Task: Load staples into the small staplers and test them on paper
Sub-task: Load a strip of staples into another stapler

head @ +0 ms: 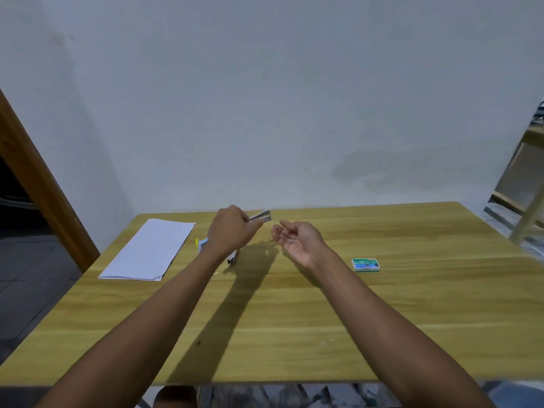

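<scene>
My left hand (pixel 232 228) is raised above the wooden table (pixel 294 304) and closed on a small silver stapler (pixel 260 216), whose metal front sticks out to the right of my fingers. My right hand (pixel 297 240) is just to its right, palm up, fingers loosely curled and apart, holding nothing that I can make out. A green staple box (pixel 365 264) lies on the table to the right. A stack of white paper (pixel 150 250) lies at the left. Under my left wrist, partly hidden, lie small stapler items (pixel 203 244), one blue-white, one dark (pixel 232 260).
A grey wall stands right behind the table's far edge. A wooden door frame (pixel 35 178) runs along the left. Wooden furniture legs (pixel 527 201) show at the far right. The table's near edge is just below my forearms.
</scene>
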Action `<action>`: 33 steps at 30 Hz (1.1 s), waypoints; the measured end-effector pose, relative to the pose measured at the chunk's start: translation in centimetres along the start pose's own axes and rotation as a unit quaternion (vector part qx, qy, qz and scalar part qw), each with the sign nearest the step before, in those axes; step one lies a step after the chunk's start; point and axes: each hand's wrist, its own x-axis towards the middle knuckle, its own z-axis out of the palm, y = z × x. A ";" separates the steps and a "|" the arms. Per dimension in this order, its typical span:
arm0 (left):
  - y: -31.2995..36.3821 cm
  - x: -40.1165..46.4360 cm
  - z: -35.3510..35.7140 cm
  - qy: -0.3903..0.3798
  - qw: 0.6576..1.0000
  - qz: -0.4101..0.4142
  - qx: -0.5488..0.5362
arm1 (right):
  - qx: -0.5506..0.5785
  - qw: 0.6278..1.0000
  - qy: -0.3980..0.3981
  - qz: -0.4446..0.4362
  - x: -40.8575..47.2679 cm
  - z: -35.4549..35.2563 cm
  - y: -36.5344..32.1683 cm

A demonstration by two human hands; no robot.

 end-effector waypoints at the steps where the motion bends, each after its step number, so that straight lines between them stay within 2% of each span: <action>1: -0.2 0.0 0.0 -0.053 0.995 -0.045 -0.072 | -0.047 0.999 0.003 -0.007 -0.1 -0.7 -0.5; 3: -0.8 -0.2 0.7 -0.126 0.981 -0.075 -0.126 | -0.159 0.987 -0.006 -0.021 -0.7 -2.4 -1.5; 5: -1.1 -0.8 2.2 -0.153 0.980 -0.046 -0.122 | -0.283 0.958 -0.015 -0.049 -1.3 -4.2 -2.5; 7: -0.9 -1.6 3.9 -0.147 0.986 0.025 -0.071 | -0.410 0.907 -0.020 -0.099 -2.1 -6.1 -3.1; 10: 0.1 -2.9 6.4 -0.139 0.985 0.103 -0.004 | -0.556 0.810 -0.039 -0.183 -3.5 -9.1 -3.3; 13: 0.8 -4.1 7.8 -0.148 0.980 0.127 0.030 | -0.612 0.766 -0.036 -0.196 -5.3 -10.8 -2.9; 18: 1.0 -5.3 9.3 -0.096 0.973 0.188 0.091 | -0.616 0.770 -0.077 -0.146 -7.7 -12.2 -1.9; 21: 1.2 -5.7 9.4 -0.061 0.971 0.213 0.091 | -0.572 0.801 -0.069 -0.164 -8.3 -12.2 -2.1; 23: 2.1 -6.1 9.3 -0.013 0.972 0.229 0.047 | -0.517 0.830 -0.014 -0.208 -8.3 -12.0 -2.9; 25: 3.4 -6.2 9.3 -0.003 0.971 0.241 0.003 | -0.483 0.830 0.076 -0.268 -8.0 -12.2 -4.1; 27: 5.1 -5.9 9.7 -0.052 0.968 0.240 -0.052 | -0.509 0.783 0.192 -0.301 -7.7 -13.0 -5.4; 29: 6.7 -5.7 10.5 -0.116 0.962 0.234 -0.075 | -0.582 0.715 0.273 -0.276 -7.7 -14.0 -6.2; 31: 8.1 -5.6 11.5 -0.181 0.958 0.215 -0.057 | -0.644 0.658 0.312 -0.234 -7.8 -14.9 -6.4; 33: 9.2 -5.6 12.6 -0.228 0.953 0.196 -0.034 | -0.660 0.645 0.321 -0.212 -7.5 -15.3 -6.1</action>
